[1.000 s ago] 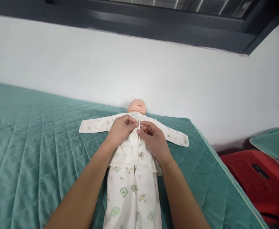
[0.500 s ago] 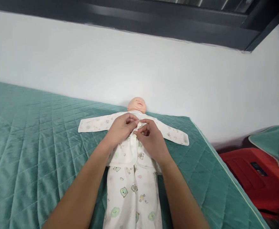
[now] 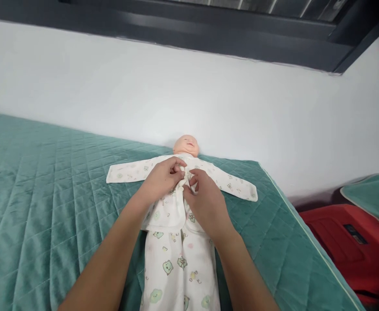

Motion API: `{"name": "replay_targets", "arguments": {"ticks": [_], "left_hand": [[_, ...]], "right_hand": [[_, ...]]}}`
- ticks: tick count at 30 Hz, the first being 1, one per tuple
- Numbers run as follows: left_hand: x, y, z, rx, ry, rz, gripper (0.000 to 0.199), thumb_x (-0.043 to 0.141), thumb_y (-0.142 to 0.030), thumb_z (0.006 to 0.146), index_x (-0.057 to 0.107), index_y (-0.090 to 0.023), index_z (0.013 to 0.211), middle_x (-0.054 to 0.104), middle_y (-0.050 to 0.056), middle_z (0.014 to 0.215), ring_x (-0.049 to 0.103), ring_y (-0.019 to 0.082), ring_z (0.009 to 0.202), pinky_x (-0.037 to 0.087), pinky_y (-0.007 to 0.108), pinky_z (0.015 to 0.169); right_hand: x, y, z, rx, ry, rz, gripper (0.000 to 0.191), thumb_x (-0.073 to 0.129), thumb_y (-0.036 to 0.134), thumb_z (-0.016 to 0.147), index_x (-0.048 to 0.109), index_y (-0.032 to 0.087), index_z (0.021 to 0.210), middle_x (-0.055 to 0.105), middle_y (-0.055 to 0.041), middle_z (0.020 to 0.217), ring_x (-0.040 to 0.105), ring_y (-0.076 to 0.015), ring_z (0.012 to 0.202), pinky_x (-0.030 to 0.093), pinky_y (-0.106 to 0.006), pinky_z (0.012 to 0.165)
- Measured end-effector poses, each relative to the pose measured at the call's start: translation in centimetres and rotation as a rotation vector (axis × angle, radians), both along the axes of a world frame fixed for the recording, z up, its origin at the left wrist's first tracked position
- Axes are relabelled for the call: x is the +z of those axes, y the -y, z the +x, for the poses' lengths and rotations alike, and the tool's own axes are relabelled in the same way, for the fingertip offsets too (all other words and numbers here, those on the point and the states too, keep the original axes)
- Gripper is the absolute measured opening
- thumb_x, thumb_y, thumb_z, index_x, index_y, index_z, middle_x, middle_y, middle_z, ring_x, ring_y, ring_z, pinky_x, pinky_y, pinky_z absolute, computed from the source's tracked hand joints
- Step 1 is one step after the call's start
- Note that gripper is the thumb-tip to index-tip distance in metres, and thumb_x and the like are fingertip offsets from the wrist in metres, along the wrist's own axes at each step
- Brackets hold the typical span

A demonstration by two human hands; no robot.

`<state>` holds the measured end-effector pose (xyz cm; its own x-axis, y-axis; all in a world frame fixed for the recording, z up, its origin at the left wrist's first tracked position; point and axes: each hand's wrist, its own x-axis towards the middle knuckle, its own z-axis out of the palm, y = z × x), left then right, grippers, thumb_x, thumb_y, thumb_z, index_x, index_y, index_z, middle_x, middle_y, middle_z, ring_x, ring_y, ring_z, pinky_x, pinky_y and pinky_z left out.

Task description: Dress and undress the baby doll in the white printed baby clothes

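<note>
A baby doll (image 3: 186,146) lies on its back, dressed in a white printed jacket (image 3: 163,216) and matching trousers (image 3: 181,268). At the chest, my left hand (image 3: 165,177) pinches the front edge of the jacket between thumb and fingers. Close beside it on the right, my right hand (image 3: 205,198) has its fingers curled on the other front edge, also gripping cloth. Small pale buttons or snaps show on the front band between the hands. Both sleeves stretch out sideways over the bed. My hands hide much of the jacket's upper front.
A green quilted bedspread (image 3: 62,194) lies beneath the doll, up against a white wall (image 3: 127,86). A dark window frame (image 3: 208,30) runs above. Beyond the bed's right edge sit a red case or bag (image 3: 335,233) and another green cloth (image 3: 371,194).
My right hand has shifted slightly down and its fingers have drawn in a little. My left hand stays at the jacket front, where the cloth is now more bunched.
</note>
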<state>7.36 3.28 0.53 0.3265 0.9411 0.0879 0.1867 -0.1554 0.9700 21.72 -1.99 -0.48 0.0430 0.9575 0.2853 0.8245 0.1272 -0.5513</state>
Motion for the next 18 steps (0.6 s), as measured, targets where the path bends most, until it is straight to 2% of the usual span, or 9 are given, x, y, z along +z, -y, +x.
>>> {"name": "replay_targets", "arguments": {"ticks": [3,5,8,13,18], "left_hand": [[-0.1,-0.1,-0.2,0.010,-0.073,0.049,0.021,0.057,-0.025,0.084,0.063,-0.022,0.104,0.055,-0.005,0.072,0.049,0.008,0.053,0.039,0.019,0.049],[0.0,-0.2,-0.5,-0.004,-0.118,0.084,0.020,0.057,-0.026,0.084,0.064,-0.022,0.103,0.059,-0.004,0.075,0.051,0.008,0.056,0.040,0.019,0.051],[0.4,-0.2,-1.5,-0.093,-0.173,0.088,0.018,0.057,-0.030,0.086,0.066,-0.021,0.098,0.063,-0.002,0.078,0.054,0.010,0.059,0.042,0.021,0.055],[1.4,0.3,-2.8,-0.240,-0.233,0.060,0.022,0.057,-0.039,0.088,0.067,-0.019,0.088,0.065,-0.001,0.079,0.057,0.012,0.065,0.043,0.022,0.060],[0.8,0.7,-2.6,-0.281,-0.235,0.108,0.022,0.067,-0.040,0.081,0.069,-0.020,0.089,0.060,-0.001,0.074,0.054,0.012,0.068,0.039,0.021,0.058]], "right_hand": [[0.4,0.7,-0.6,-0.047,0.123,0.021,0.011,0.051,0.029,0.089,0.049,0.021,0.098,0.060,-0.0036,0.093,0.056,-0.0213,0.084,0.038,-0.032,0.068],[0.7,1.2,-1.0,-0.065,0.202,0.003,0.012,0.052,0.031,0.090,0.045,0.021,0.091,0.059,-0.0050,0.092,0.055,-0.0226,0.084,0.037,-0.032,0.067],[1.5,1.9,-1.5,-0.066,0.279,-0.083,0.014,0.053,0.029,0.089,0.041,0.022,0.086,0.058,-0.0061,0.091,0.054,-0.0230,0.084,0.036,-0.032,0.065],[2.6,2.6,-1.4,-0.041,0.266,-0.211,0.014,0.049,0.024,0.090,0.039,0.023,0.080,0.058,-0.0051,0.089,0.051,-0.0190,0.075,0.031,-0.030,0.061],[2.8,2.4,0.0,0.013,0.191,-0.236,0.021,0.044,0.023,0.089,0.035,0.022,0.070,0.053,0.0010,0.072,0.040,-0.0139,0.059,0.025,-0.028,0.055]]}}
